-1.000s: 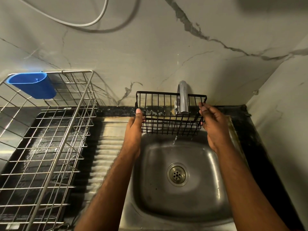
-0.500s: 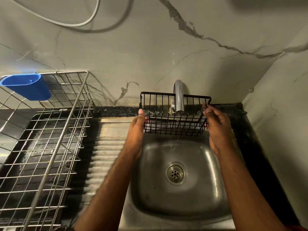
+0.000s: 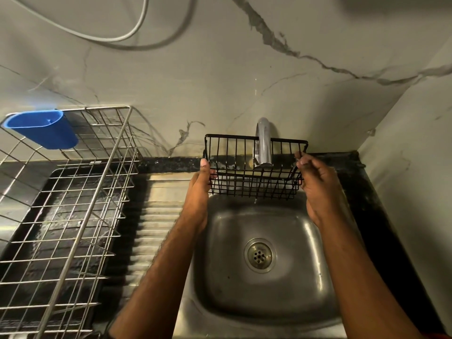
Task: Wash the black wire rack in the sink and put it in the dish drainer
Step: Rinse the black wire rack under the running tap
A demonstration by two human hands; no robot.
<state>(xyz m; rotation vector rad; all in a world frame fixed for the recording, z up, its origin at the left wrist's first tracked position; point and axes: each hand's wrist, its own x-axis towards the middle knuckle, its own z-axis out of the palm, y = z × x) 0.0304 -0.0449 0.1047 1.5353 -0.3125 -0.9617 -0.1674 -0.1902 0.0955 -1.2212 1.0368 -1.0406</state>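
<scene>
You're rinsing: your left hand (image 3: 199, 192) and right hand (image 3: 318, 187) grip the rack (image 3: 254, 177) ends under the tap (image 3: 263, 143). Next, I'd judge, carry it left to the drainer (image 3: 73, 216).

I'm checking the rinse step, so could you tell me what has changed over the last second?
Very little: the view has shifted slightly, nothing else clearly. The left hand and right hand still grip the ends of the black wire rack under the faucet above the sink. The dish drainer stays put.
</scene>
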